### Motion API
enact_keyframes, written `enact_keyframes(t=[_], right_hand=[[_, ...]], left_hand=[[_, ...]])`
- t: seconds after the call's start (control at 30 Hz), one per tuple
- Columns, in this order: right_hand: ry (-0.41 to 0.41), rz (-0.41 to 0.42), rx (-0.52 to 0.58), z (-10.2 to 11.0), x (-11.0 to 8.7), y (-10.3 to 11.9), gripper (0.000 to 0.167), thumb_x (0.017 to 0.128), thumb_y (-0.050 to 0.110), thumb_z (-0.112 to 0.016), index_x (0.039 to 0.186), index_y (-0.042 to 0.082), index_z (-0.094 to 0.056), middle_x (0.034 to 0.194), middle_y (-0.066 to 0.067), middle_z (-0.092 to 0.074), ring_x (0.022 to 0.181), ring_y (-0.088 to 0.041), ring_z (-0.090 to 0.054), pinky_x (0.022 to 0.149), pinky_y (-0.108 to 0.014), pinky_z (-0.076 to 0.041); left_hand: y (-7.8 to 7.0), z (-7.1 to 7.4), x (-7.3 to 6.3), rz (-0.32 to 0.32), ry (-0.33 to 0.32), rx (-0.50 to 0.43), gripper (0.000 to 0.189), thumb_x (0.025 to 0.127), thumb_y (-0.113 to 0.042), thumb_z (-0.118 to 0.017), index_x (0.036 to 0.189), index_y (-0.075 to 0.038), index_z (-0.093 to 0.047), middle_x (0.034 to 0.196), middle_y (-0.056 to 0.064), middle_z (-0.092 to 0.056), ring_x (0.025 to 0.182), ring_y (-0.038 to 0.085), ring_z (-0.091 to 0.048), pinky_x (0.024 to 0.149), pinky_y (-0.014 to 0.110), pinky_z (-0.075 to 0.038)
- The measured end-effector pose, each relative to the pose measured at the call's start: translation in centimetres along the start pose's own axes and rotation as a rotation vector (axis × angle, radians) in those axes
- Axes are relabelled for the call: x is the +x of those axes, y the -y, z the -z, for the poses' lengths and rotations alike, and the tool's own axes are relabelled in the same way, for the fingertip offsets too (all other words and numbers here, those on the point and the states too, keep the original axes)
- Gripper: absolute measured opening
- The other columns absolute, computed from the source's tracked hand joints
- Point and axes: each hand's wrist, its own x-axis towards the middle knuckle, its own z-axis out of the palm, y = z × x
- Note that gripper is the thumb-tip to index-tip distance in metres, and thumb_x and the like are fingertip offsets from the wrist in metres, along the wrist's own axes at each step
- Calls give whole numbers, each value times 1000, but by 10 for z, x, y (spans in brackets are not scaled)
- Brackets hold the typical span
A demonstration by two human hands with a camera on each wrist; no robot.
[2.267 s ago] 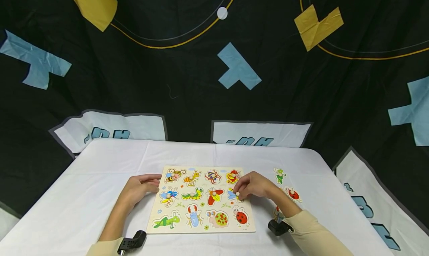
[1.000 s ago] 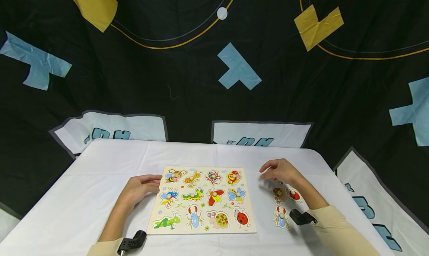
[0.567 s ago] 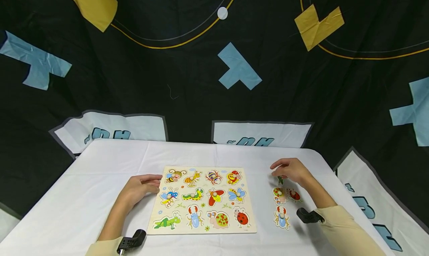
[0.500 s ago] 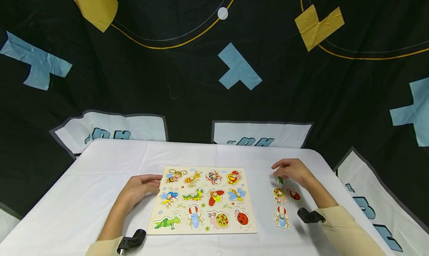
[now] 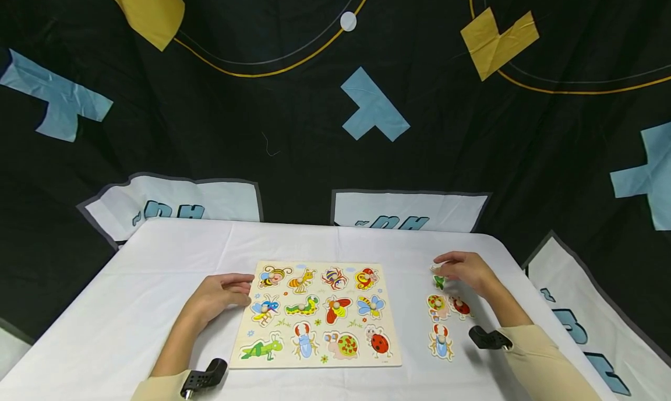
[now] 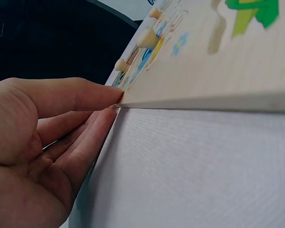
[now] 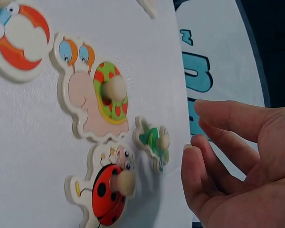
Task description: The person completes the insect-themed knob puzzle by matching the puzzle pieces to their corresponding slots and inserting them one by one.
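A wooden insect knob puzzle board (image 5: 288, 363) lies flat on the white table. My left hand (image 5: 220, 296) is at the board's left side, straight fingertips touching its edge (image 6: 190, 102). On the right, my right hand (image 5: 466, 270) hovers over the green grasshopper piece (image 5: 438, 282), partly covering it from above. In the right wrist view, thumb and fingers (image 7: 228, 114) stand apart beside the grasshopper's knob (image 7: 165, 141), with nothing between them. Below it lie the snail piece (image 5: 435, 302), the ladybug piece (image 5: 460, 306) and the stag beetle piece (image 5: 441, 341).
Knobbed pieces such as the caterpillar (image 5: 302, 305) sit in the board's upper two rows. Its bottom row shows a printed grasshopper (image 5: 262, 347), beetle, snail and ladybug. Behind the white table (image 5: 178, 255) hangs a black cloth (image 5: 293, 127) with pale blue and yellow shapes.
My right hand has let go of the blue-winged bee piece on the board and moved right, then lowered slightly over the grasshopper piece. My left hand stays at the board's edge.
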Motion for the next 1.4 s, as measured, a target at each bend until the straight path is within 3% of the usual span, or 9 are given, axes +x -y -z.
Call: enact_keyframes(t=[0.63,1.1,1.4], right_hand=[[-35,-31,-28,6,7,-15,36,91,19,-71,123,3,-69,128,-20,-67,105,-27,-63,90,-42,-50],[7,-26,3,3,14,-24,34,89,15,-73,120,2,-72,121,-15,-71,104,-23,-62,87,-36,-50],[-1,-46,-8,-3,18,-30,33,89,15,-74,120,4,-73,128,-18,-67,108,-25,-61,90,-39,-52]], left_hand=[[0,-3,0,-9,1,-33,61,72,-2,-83,130,3,-65,105,9,-76,90,12,-69,80,24,-50],[0,-3,0,-12,7,-60,61,72,0,-82,130,4,-64,105,11,-76,90,12,-70,77,21,-51],[1,-3,0,-12,3,-71,61,71,0,-83,129,3,-65,106,11,-76,91,13,-70,77,21,-51]])
